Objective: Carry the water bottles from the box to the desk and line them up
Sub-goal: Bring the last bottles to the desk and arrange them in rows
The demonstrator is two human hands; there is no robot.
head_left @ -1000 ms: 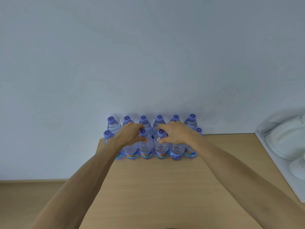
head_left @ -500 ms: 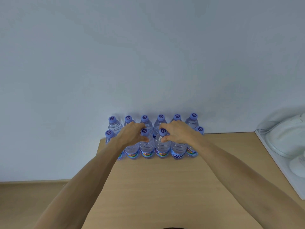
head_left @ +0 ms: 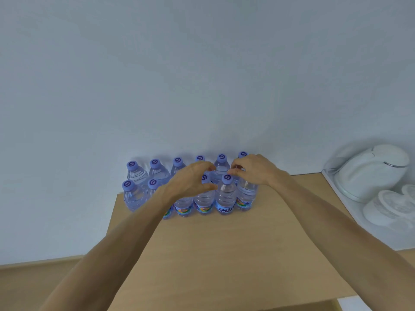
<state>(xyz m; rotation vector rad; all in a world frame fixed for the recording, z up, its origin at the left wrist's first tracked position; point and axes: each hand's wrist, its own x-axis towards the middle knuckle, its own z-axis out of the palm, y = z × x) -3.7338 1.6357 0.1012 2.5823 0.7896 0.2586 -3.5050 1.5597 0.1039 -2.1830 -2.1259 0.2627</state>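
Note:
Two rows of clear water bottles (head_left: pixel 225 198) with purple caps stand upright at the back of the wooden desk (head_left: pixel 224 254), against the wall. My left hand (head_left: pixel 190 179) curves its thumb and fingers round the top of a front-row bottle (head_left: pixel 203 203) right of the middle. My right hand (head_left: pixel 254 169) pinches the top of the rightmost front-row bottle (head_left: pixel 246 196), hiding its cap. One front bottle with a free cap stands between the two hands. No box is in view.
White rounded plastic items (head_left: pixel 370 173) sit on a white surface right of the desk. A pale wall (head_left: pixel 202 75) rises straight behind the bottles. The desk's left edge drops to a wood-coloured floor (head_left: pixel 33 286).
Both hands have moved right along the front row, from the two middle bottles to bottles nearer the right end. The view has shifted a little too.

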